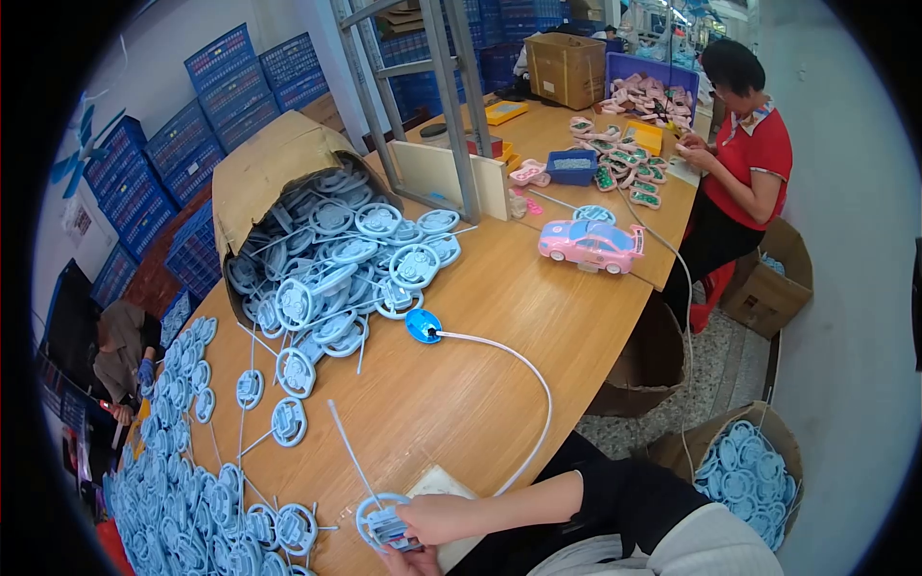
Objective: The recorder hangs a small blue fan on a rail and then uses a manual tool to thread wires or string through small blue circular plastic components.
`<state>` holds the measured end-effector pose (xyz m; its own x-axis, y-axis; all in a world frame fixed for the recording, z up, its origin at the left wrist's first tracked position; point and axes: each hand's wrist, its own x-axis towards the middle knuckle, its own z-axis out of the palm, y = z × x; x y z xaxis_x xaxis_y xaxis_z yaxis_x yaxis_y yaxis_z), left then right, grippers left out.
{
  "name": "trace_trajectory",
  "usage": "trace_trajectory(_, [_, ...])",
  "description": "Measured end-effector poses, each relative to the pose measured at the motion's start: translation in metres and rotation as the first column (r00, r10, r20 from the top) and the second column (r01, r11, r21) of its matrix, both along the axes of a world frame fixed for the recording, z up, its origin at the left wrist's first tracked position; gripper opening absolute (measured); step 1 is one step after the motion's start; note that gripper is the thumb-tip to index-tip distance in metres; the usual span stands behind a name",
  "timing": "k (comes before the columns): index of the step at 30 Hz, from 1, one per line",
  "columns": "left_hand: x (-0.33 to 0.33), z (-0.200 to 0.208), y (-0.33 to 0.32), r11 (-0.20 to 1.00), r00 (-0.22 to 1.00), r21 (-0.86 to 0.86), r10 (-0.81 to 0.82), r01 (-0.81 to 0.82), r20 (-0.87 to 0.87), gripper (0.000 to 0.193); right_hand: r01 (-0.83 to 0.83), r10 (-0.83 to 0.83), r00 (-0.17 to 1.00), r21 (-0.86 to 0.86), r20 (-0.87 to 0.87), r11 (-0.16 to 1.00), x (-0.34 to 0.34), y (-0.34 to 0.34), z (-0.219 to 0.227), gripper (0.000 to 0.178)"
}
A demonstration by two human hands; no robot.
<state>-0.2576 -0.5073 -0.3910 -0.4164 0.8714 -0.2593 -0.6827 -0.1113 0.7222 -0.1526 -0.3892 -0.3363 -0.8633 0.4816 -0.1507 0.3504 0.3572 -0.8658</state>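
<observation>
Near the front edge of the table, a light-blue toy steering wheel (368, 524) is between my two hands. A thin pale rod slants up and away from its rim. My right hand (444, 518) reaches in from the right with its fingers closed over the wheel's middle block. Below it, my left hand (411, 561) grips the wheel's lower edge, partly cut off by the frame. What the fingertips press on is too small to make out. A whitish flat pad (444, 483) lies under my right wrist.
A tipped carton (252, 173) spills wheels onto the table (480, 278); a large heap of wheels (178, 504) covers the left. A blue disc (423, 326) trails a white cable. A pink toy car (591, 247) stands farther off. A co-worker in red (759, 158) handles pink parts.
</observation>
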Motion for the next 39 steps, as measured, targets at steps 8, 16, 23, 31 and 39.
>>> trace_trajectory(8, [0.003, -0.004, -0.002, 0.996, 1.0, 0.09, 0.008, -0.008, 0.005, 0.057, -0.009, 0.009, 1.0, 0.023, -0.008, 1.0, -0.002, -0.001, -0.013, 0.02])
trace_trajectory(16, [0.001, -0.014, -0.003, 0.988, 0.999, 0.15, 0.046, -0.042, -0.02, 0.054, 0.023, -0.023, 1.0, 0.034, 0.007, 0.999, -0.002, -0.005, -0.007, 0.02])
trace_trajectory(23, [0.006, -0.01, -0.003, 0.996, 0.998, 0.087, 0.023, -0.018, -0.056, 0.056, 0.039, -0.039, 0.999, -0.014, -0.026, 0.999, -0.001, -0.006, -0.009, 0.02])
trace_trajectory(31, [0.004, -0.015, 0.004, 0.987, 0.998, 0.155, 0.047, -0.04, -0.038, 0.051, 0.023, -0.022, 0.999, 0.019, -0.047, 1.0, -0.008, 0.0, -0.011, 0.02])
trace_trajectory(39, [-0.029, 0.002, -0.017, 0.953, 0.955, 0.07, 0.293, -0.296, 0.046, 0.039, 0.137, -0.135, 0.99, 0.061, -0.043, 0.989, 0.023, 0.01, -0.004, 0.022])
